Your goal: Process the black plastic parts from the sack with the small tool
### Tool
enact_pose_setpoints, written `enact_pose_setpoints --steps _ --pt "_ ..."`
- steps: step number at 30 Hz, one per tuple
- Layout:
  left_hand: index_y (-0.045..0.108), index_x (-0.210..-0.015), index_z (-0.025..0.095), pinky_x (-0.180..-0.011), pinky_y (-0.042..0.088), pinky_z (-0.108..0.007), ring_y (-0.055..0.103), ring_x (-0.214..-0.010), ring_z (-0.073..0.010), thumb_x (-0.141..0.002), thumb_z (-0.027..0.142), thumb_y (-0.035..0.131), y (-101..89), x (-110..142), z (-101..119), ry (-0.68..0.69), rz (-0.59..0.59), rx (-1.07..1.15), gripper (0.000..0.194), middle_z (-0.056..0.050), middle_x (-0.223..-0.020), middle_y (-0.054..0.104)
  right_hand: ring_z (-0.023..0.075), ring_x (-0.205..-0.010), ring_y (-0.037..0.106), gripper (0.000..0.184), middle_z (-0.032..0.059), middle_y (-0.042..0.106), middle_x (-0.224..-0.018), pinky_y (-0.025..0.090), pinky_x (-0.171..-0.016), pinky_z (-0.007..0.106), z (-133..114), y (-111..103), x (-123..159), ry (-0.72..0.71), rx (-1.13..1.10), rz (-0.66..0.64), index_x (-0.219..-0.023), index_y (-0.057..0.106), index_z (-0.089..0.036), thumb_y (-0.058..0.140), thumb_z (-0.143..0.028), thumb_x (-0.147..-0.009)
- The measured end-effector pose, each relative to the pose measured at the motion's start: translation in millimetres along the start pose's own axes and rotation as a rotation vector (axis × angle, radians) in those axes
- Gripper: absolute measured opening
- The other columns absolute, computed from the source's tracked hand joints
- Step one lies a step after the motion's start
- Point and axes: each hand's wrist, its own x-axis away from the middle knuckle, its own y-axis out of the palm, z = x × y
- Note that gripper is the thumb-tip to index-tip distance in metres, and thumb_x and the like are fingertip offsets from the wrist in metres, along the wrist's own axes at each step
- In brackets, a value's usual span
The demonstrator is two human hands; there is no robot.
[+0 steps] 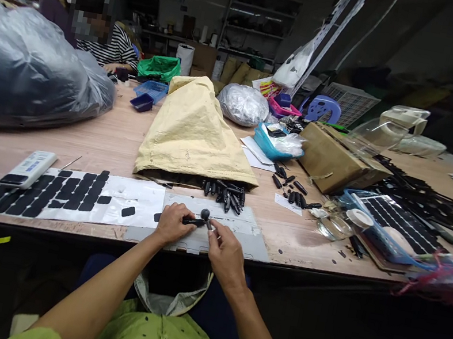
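My left hand (173,223) is closed on a slim black part (193,221), pressed down over a grey board (249,238) at the table's front edge. Closed around a thin rod, my right hand (226,254) comes in from the other side. A dark ball-shaped piece (205,214) sits at the rod's tip, above the end of the black part; whether they touch I cannot tell. Just beyond lies a pile of black tapered pieces (228,193), spilling from under a yellow sack (197,135). Left of my hands, a white sheet (113,217) carries rows of black rounded patches (73,192).
A white device (29,170) rests on the left. Behind it bulges a big plastic bag (29,70). To the right are a cardboard box (334,156), a blue basket (277,143), a glass jar (334,226) and loose black pieces. Two people sit at the far left.
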Motion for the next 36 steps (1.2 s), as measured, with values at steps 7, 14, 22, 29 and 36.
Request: enact_pose_setpoints --steps 7,14,22,29,36 --pt "0.071 -0.087 0.023 -0.082 0.038 -0.037 0.055 -0.09 -0.022 -0.073 0.031 0.072 1.2 0 -1 0.026 0.008 -0.013 0.016 -0.001 -0.087 0.067 0.0195 -0.085 0.059 0.034 0.0084 0.065 -0.103 0.044 -0.074 0.03 49 -44 -47 0.362 0.345 0.24 -0.114 0.069 -0.021 0.051 -0.026 -0.086" --pt "0.071 -0.086 0.023 -0.08 0.037 -0.036 0.055 -0.089 -0.0222 -0.073 0.035 0.072 2.4 0 -1 0.049 0.014 -0.049 0.017 -0.002 -0.086 0.066 0.0234 -0.096 0.06 0.038 0.0107 0.06 -0.113 0.043 -0.075 0.032 78 -48 -73 0.588 0.514 0.129 -0.124 0.064 -0.024 0.048 -0.024 -0.09" --pt "0.075 -0.083 0.026 -0.083 0.036 -0.037 0.054 -0.089 -0.022 -0.07 0.035 0.075 -3.7 3 2 0.09 -0.049 -0.042 0.015 -0.002 -0.088 0.065 0.0245 -0.093 0.058 0.036 0.0151 0.059 -0.104 0.042 -0.07 0.032 87 -24 -67 0.36 0.737 0.277 -0.119 0.062 -0.012 0.041 -0.02 -0.092" --pt "0.076 -0.078 0.028 -0.094 0.035 -0.04 0.05 -0.108 -0.0256 -0.064 0.033 0.082 -6.0 34 1 0.299 -0.176 0.002 0.016 -0.002 -0.112 0.062 0.0239 -0.091 0.058 0.034 0.0149 0.059 -0.104 0.041 -0.068 0.031 91 -22 -69 0.35 0.78 0.284 -0.119 0.06 -0.011 0.041 -0.018 -0.092" --pt "0.076 -0.078 0.029 -0.113 0.02 -0.051 0.03 -0.136 -0.0349 -0.057 0.03 0.085 1.9 68 -4 0.366 -0.211 -0.117 0.023 0.001 -0.147 0.041 0.0232 -0.088 0.057 0.033 0.0147 0.058 -0.101 0.04 -0.067 0.03 94 -20 -68 0.333 0.789 0.302 -0.117 0.061 -0.011 0.041 -0.019 -0.093"
